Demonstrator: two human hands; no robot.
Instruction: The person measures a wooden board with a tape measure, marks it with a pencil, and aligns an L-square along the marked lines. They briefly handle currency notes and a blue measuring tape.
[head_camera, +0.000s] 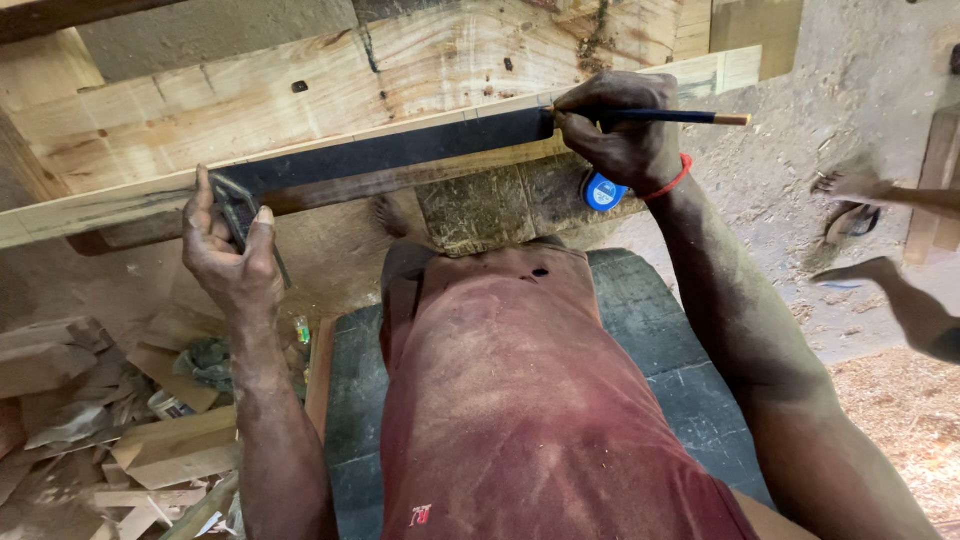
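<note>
My left hand grips the handle end of a black try square whose long dark blade lies along a pale wooden plank. At the blade's far end my right hand holds a dark pencil with its tip against the plank. A blue tape measure is tucked under my right palm. A red band circles that wrist.
Thick timber beams sit behind the plank. Offcuts and scraps of wood lie at the lower left. I sit on a dark bench. Another person's feet stand on the sawdust floor at right.
</note>
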